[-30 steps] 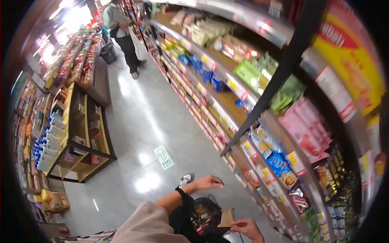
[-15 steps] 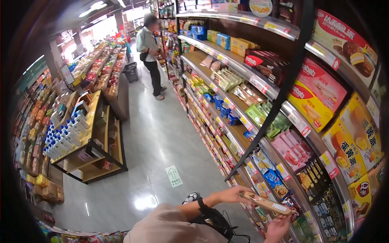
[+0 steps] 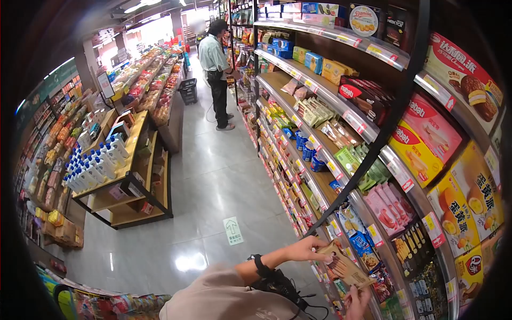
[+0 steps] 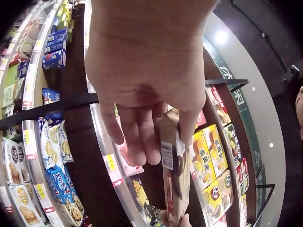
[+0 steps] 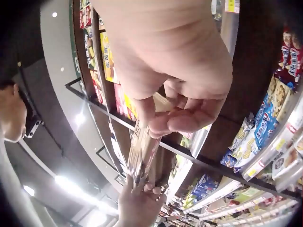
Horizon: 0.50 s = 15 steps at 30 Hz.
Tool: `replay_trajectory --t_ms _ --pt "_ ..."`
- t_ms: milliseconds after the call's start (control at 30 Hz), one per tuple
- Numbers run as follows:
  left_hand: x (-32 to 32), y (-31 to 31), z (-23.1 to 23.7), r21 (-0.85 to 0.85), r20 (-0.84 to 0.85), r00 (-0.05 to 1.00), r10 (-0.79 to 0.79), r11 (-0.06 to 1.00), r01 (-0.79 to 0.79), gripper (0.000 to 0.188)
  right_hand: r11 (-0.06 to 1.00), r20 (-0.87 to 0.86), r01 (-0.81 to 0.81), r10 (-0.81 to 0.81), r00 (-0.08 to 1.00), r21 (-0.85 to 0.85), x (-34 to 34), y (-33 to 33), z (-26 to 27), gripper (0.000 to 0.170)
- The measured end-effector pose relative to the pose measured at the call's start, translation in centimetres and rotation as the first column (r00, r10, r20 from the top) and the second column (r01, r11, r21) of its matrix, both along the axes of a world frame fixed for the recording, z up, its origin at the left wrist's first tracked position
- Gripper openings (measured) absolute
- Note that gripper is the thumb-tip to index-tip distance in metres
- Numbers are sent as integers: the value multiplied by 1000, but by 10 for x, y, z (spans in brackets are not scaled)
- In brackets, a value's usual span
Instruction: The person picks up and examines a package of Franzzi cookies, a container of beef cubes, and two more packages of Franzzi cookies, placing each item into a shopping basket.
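Observation:
In the head view, a tan snack packet [image 3: 344,266] with stick biscuits printed on its front is held up before the lower shelves. My left hand [image 3: 305,249] pinches its far end, and my right hand [image 3: 357,300] grips the near end. The left wrist view shows the packet [image 4: 175,177] edge-on, a white barcode label on its side, between my left thumb and fingers. Seen from the right wrist, the packet [image 5: 142,151] runs from my right thumb and fingertips down to the left hand [image 5: 139,203].
Shelves of boxed and bagged biscuits [image 3: 362,245] rise along the right, with a black bar [image 3: 368,154] slanting across them. A wooden stand [image 3: 154,181] with white bottles is at left. Farther up the aisle stand a person [image 3: 216,74] and a dark basket [image 3: 188,92].
The packet was low in my right hand with the left hand apart. It came up into both hands and has turned so its printed front shows. The head view has swung up.

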<state>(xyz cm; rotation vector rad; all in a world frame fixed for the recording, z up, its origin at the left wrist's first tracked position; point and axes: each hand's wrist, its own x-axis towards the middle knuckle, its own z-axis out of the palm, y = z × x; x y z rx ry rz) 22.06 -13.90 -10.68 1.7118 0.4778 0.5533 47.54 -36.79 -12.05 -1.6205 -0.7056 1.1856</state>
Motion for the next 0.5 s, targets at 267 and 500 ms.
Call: replay_trajectory --t_ms 267,500 --pt "-5 4 -9 -103 -75 997 26 994 -34 39 952 -48 163 -156 987 257 -33 23 16 20" --pt "13 4 13 -104 -57 998 -36 994 29 40 951 -73 159 -145 987 265 -30 10 22 25"
